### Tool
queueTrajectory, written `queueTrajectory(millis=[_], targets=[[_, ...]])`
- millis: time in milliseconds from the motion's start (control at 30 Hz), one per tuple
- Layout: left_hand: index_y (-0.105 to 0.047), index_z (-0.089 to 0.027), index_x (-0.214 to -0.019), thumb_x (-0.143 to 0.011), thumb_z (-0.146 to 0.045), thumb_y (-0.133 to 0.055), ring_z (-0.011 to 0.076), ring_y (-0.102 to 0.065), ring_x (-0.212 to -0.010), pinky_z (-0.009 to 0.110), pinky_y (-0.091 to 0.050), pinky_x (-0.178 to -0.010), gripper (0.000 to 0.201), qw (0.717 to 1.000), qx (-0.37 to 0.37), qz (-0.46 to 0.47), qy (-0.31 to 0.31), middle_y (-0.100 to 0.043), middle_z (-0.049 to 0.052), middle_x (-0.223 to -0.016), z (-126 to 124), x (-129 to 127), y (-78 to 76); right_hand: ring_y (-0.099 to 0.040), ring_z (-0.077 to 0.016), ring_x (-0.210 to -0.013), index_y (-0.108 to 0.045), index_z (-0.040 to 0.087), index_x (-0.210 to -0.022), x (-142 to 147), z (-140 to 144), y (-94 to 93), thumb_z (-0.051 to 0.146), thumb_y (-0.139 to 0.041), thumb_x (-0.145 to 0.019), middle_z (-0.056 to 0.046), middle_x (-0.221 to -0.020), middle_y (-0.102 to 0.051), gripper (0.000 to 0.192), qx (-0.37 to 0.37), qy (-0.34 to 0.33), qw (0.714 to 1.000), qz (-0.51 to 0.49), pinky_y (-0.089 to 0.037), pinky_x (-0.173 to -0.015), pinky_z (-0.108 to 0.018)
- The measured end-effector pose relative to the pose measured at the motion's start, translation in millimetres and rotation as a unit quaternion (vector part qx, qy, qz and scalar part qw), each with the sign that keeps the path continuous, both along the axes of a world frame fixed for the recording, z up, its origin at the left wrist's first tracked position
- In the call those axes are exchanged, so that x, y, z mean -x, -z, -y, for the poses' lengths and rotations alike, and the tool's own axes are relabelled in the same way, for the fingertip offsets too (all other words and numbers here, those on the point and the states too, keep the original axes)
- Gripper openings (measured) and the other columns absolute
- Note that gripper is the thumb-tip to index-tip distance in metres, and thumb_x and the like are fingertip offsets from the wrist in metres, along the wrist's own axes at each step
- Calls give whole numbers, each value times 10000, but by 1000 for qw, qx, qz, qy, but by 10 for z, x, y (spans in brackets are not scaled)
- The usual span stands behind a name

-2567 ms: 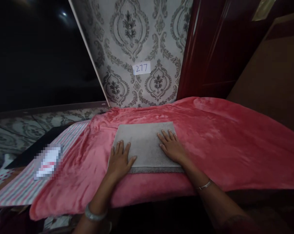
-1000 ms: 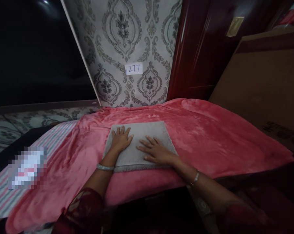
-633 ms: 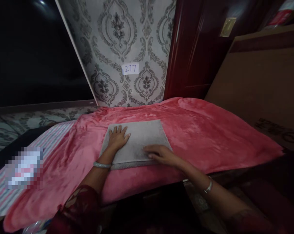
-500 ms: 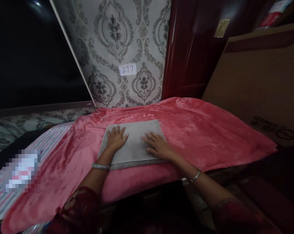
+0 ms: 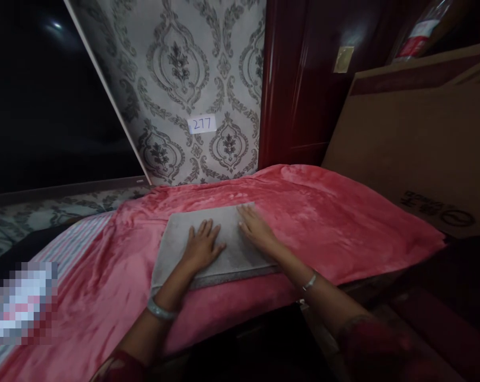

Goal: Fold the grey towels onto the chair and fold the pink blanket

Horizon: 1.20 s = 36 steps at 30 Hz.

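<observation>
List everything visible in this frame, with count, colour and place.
folded towel: 1, grey, flat on the blanket, centre
blanket: 1, pink-red, spread over the surface
striped cloth: 1, pink and grey, left of the blanket
label 277: 1, white, on the patterned wall
cardboard box: 1, brown, right
door: 1, dark red, behind
left hand: flat on the towel, bangle at wrist
right hand: flat on the towel's right part, bangle at wrist

Hands: two, a left hand [image 5: 202,246] and a right hand [image 5: 256,229]. Bracelets: two, a left bracelet [image 5: 159,310] and a right bracelet [image 5: 310,281]. Grey folded towel [image 5: 176,239]: one. Pink blanket [image 5: 343,223]: one. Striped sheet [image 5: 70,249]: one. Paper label [image 5: 202,124]: one. Cardboard box [image 5: 415,143]: one.
</observation>
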<state>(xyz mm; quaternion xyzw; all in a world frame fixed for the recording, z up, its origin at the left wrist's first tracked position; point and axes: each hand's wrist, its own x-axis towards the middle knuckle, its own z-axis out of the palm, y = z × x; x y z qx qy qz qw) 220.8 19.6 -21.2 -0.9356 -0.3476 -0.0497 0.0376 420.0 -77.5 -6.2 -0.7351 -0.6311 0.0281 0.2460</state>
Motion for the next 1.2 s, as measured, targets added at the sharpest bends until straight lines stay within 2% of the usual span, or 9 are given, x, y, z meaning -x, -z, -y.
queueTrajectory(millis=[133,267,433,667,767,867,967,1067,1200], targets=[[-322,-217,-1585,-990,-512,-413,335,-183,-1554,657,-188,-1201,671,1000,8,-20,8,-206,158,-1677,199,-58,102,-149,-348,-1546,-290,256,-1612,47,-305,121,437,-414,-1021,-92,-1682,-197,631,65,77,994,42,-212,-1205,-585],[-310,-209,-1588,-994,-504,-413,325,-154,-1562,650,-160,-1216,672,1000,13,-19,11,-185,154,-1683,232,-45,115,-141,-347,-1547,-294,296,-1609,80,-296,326,512,-377,-1033,-73,-1685,-194,620,93,77,989,82,-196,-1207,-567],[-327,-219,-1583,-978,-558,-430,326,-174,-1558,625,-160,-1227,700,1000,29,-7,5,-213,161,-1677,280,16,70,-148,-336,-1547,-273,302,-1616,55,-266,365,530,-325,-1042,-59,-1690,-183,619,105,79,986,102,-214,-1206,-549],[-361,-221,-1571,-956,-600,-462,368,-193,-1547,632,-199,-1213,730,996,29,9,-86,-273,193,-1653,677,431,157,-155,-346,-1543,-260,290,-1621,49,-285,427,535,-280,-1044,-72,-1691,-174,628,114,79,984,113,-233,-1199,-566],[-454,-185,-1516,-953,-592,-471,361,-346,-1490,564,-305,-1190,696,996,50,11,-69,-399,201,-1592,738,593,46,-152,-348,-1544,-277,289,-1616,41,-288,458,538,-280,-1042,-76,-1688,-188,625,111,79,985,106,-230,-1200,-568],[-581,-205,-1399,-1012,-542,-330,274,-574,-1313,420,-441,-1102,571,994,86,38,-48,-614,143,-1417,473,566,-218,-169,-361,-1538,-302,285,-1608,33,-291,477,548,-281,-1039,-83,-1681,-214,627,96,76,987,102,-225,-1196,-583],[-450,-152,-1502,-999,-530,-388,297,-408,-1460,464,-316,-1197,632,994,58,51,-76,-473,172,-1551,-24,389,-407,-187,-370,-1532,-321,275,-1603,28,-293,487,548,-293,-1037,-91,-1674,-237,629,86,73,988,103,-228,-1191,-594],[-361,-132,-1552,-980,-546,-430,363,-225,-1537,585,-227,-1211,710,987,60,11,-150,-274,207,-1649,-450,253,-346,-184,-366,-1533,-326,276,-1601,26,-292,498,541,-301,-1036,-90,-1675,-235,624,87,74,988,104,-241,-1188,-590],[-331,-167,-1572,-992,-585,-335,374,-204,-1541,614,-285,-1170,715,982,51,10,-180,-254,197,-1660,-649,266,-68,-179,-359,-1536,-316,278,-1604,25,-290,503,535,-299,-1038,-88,-1675,-237,621,86,72,988,108,-251,-1187,-588]])
